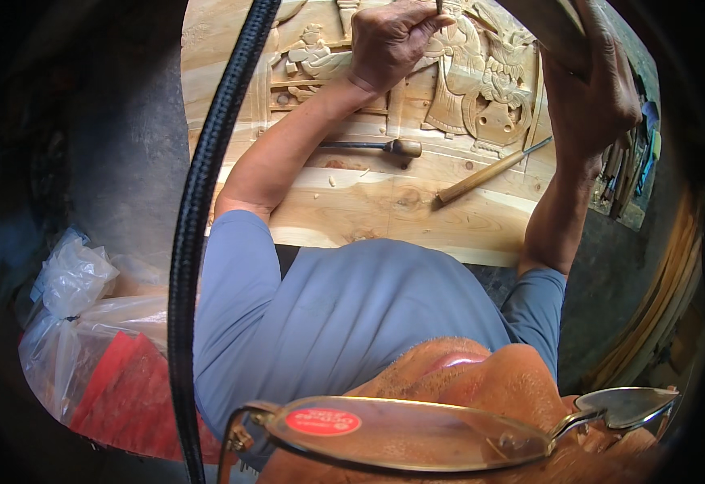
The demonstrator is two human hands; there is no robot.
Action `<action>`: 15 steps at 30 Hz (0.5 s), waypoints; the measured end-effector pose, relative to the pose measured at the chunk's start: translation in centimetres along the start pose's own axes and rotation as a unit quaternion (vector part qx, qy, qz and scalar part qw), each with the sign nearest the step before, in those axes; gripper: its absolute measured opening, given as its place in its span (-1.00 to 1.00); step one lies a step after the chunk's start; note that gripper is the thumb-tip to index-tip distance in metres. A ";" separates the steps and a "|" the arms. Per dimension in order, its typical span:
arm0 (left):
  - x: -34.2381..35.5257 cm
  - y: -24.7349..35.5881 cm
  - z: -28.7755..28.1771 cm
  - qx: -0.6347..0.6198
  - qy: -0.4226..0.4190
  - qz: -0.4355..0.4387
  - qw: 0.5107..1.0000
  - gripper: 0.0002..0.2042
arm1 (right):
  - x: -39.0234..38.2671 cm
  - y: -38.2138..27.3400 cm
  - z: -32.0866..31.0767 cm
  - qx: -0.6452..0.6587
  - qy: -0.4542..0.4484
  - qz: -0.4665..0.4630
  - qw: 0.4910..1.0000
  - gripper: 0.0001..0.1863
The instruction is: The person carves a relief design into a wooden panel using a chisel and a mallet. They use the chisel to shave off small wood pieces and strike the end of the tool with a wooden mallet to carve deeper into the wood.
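Observation:
My left hand [393, 44] is closed around a thin tool [439, 8] standing over a carved wooden panel [465, 85] with figures in relief. My right hand [594, 93] grips a thick, dark wooden object [554, 24], perhaps a mallet, raised at the top right; its far part is cut off by the frame edge. On the plain lower part of the panel lie a dark metal tool with a short wooden handle [405, 148] and a chisel with a long light wooden handle [481, 176], along with small wood chips.
Several tools [627, 165] sit at the panel's right. Curved wooden strips [663, 282] stand at the lower right. Plastic bags [74, 278] and a red item [126, 387] lie at the lower left. A black braided cable [221, 137] hangs across the view, and eyeglasses [457, 436] fill the bottom foreground.

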State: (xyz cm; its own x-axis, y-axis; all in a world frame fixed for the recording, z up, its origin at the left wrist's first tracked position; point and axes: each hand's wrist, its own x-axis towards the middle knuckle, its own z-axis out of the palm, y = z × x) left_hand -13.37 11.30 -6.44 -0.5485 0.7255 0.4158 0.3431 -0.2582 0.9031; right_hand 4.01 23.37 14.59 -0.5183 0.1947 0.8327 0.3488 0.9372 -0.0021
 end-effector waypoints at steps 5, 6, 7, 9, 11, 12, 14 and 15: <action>1.9 4.9 -0.6 0.286 0.005 0.204 0.936 -0.87 | -0.4 0.5 0.1 0.033 0.020 -0.006 0.999 -0.40; 1.9 5.1 -0.6 0.308 0.002 0.204 0.929 -0.86 | -0.6 0.5 0.3 0.035 0.029 -0.004 0.999 -0.40; 1.9 5.4 -0.7 0.330 -0.001 0.205 0.922 -0.86 | -0.7 0.5 0.7 0.037 0.038 -0.004 0.999 -0.41; 2.0 5.3 -0.7 0.354 -0.006 0.230 0.906 -0.84 | -0.7 0.4 0.6 0.041 0.036 -0.001 0.998 -0.42; 2.1 4.8 -0.9 0.363 -0.008 0.277 0.890 -0.82 | -0.3 0.2 0.0 0.050 0.016 0.004 0.999 -0.45; 1.9 4.6 -1.0 0.376 -0.012 0.275 0.885 -0.82 | -0.3 0.2 -0.1 0.049 0.018 0.005 0.999 -0.45; 1.5 4.4 -1.2 0.404 -0.021 0.271 0.874 -0.81 | -0.4 0.2 0.0 0.056 0.033 0.009 0.998 -0.44; 1.4 4.4 -1.2 0.409 -0.019 0.273 0.871 -0.82 | -0.5 0.3 0.1 0.065 0.045 0.012 0.997 -0.43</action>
State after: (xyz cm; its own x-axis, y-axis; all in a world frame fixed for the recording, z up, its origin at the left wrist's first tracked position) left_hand -13.54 10.46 -1.77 -0.1139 0.6617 0.7410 0.9813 -0.0417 0.1881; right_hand 4.26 23.56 14.11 -0.4371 0.1970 0.8776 0.2538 0.9631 -0.0897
